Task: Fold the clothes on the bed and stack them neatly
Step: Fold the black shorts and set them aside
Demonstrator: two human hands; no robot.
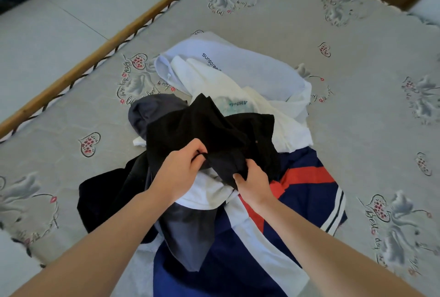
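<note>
Our left hand (177,170) and right hand (253,182) each pinch an edge of the black garment (209,130), fingers curled into its cloth above the unfolded heap (238,111) on the bed (357,58). Lifting it may drag the white shirt (207,192) beneath along. The black garment hangs crumpled and matte, its shape unclear.

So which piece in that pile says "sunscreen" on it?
Start from the bed and its heap of clothes in the middle. At the heap's far end, beyond the black garment both hands hold, lies the pale blue top. It alone carries dark "sunscreen" lettering, and it sits under the cream top.
</note>
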